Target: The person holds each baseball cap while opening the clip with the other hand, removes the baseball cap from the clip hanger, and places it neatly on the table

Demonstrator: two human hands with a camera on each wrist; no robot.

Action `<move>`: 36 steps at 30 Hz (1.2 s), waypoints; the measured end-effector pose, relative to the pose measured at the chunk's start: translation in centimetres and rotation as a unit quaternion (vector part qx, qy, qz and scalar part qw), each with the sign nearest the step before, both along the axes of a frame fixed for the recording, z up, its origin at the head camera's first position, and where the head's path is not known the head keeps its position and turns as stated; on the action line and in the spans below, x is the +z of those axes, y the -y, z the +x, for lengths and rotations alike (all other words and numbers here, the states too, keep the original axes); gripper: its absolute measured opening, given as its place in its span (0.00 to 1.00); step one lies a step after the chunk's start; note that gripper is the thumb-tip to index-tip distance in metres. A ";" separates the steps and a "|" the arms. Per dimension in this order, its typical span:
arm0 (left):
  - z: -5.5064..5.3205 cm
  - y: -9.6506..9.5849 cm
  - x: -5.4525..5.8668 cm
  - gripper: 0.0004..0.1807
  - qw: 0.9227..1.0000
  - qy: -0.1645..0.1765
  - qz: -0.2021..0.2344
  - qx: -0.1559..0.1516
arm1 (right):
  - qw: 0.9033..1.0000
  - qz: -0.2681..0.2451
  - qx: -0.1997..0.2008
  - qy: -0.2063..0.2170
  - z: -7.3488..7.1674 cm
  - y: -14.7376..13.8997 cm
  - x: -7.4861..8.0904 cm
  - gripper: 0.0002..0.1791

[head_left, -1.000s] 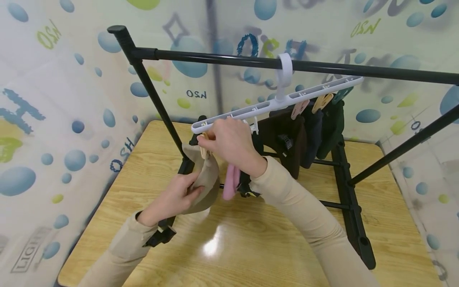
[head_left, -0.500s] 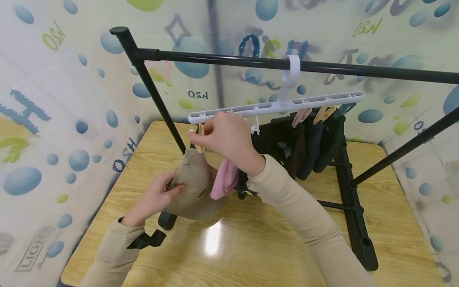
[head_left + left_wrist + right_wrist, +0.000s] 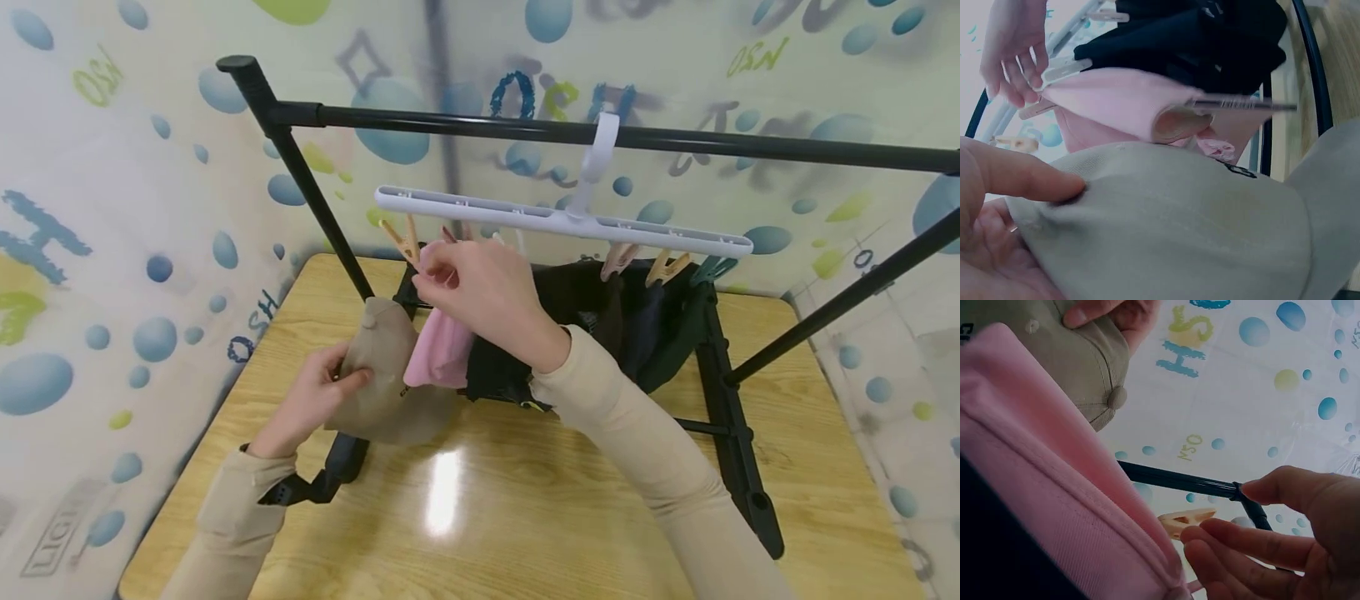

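Observation:
My left hand (image 3: 306, 402) pinches a beige baseball cap (image 3: 384, 367) near its top button, the thumb on the outside of the fabric. The cap is off the hanger, low on the left. Above it dangles a yellow clothespin (image 3: 402, 242) with nothing in its jaws, under the left end of a white hanger (image 3: 487, 213). Beside the hanging pink cap (image 3: 441, 354), my right hand (image 3: 495, 296) is raised near the clothespins. In the right wrist view its thumb and fingers (image 3: 1241, 540) are apart, with nothing between them.
The hanger hooks over a black rack's top bar (image 3: 465, 125). Several dark caps (image 3: 645, 325) hang on its right side from pink, yellow and green clothespins. The rack's feet (image 3: 738, 467) stand on a wooden table (image 3: 540, 508), with a patterned curtain behind.
The beige cap has come off the yellow clothespin and moved down-left with my left hand. My right hand has let go of that clothespin and shifted right. The hanger's left end has swung up.

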State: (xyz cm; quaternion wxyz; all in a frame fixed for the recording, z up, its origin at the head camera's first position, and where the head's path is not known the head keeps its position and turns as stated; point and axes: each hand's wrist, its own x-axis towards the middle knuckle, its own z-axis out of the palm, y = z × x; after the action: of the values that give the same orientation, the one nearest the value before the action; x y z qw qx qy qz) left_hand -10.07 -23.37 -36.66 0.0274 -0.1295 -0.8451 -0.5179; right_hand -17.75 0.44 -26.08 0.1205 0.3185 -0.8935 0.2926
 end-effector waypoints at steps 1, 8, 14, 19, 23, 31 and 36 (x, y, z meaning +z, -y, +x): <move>-0.1 0.1 0.0 0.07 1.000 0.001 0.002 0.004 | 1.000 -0.001 0.004 -0.003 0.1 -0.2 -0.1 0.08; -0.9 0.7 0.0 0.05 1.000 0.016 0.020 0.015 | 0.999 0.007 0.027 -0.020 0.8 -1.4 -0.4 0.07; -1.4 1.0 -0.5 0.05 0.998 0.041 0.034 0.022 | 0.999 0.019 0.032 -0.006 1.2 -1.9 -0.9 0.07; -1.9 1.4 -1.2 0.08 0.994 0.081 0.066 0.036 | 0.999 0.013 0.030 -0.016 1.5 -2.7 -0.6 0.06; -2.3 2.0 -2.1 0.16 0.989 0.122 0.066 0.050 | 0.996 -0.042 0.040 -0.068 1.1 -3.7 0.5 0.09; -3.4 2.9 -5.3 0.28 0.982 0.181 0.030 0.043 | 0.987 0.035 0.017 -0.159 -2.0 -4.3 2.1 0.22; -3.3 3.2 -6.7 0.26 0.980 0.189 0.023 0.056 | 0.970 0.161 0.006 -0.184 -3.5 -3.8 2.4 0.26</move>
State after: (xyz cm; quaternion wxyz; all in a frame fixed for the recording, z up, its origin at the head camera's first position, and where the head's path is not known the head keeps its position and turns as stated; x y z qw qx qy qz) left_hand -13.42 -26.58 -43.38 -0.1007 0.0187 -0.8287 -0.5503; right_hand -21.24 4.23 -23.70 0.2280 0.3871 -0.8896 0.0819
